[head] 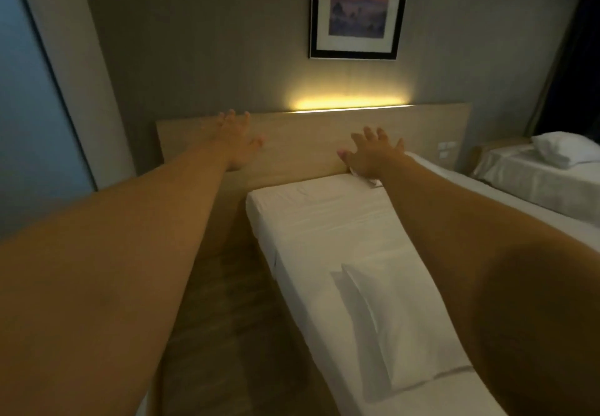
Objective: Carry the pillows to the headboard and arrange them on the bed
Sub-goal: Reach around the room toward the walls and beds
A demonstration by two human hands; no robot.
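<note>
A white pillow [386, 324] lies on the white bed [318, 217], partway down the mattress and partly under my right forearm. The wooden headboard [298, 146] runs across the wall behind the bed. My left hand [235, 138] is stretched out in front of the headboard's left part, fingers apart and empty. My right hand [373, 156] reaches to the head end of the mattress, fingers spread, with its palm over a small white fold of cloth at the mattress edge. Whether the palm touches that fold I cannot tell. Neither hand holds a pillow.
A second bed [532, 185] with its own white pillow [565, 148] stands at the right. A framed picture [358, 10] hangs above a lit strip [347, 104] on the headboard. Wall switches [446, 149] sit at the headboard's right end. Dark floor [227, 302] runs along the bed's left side.
</note>
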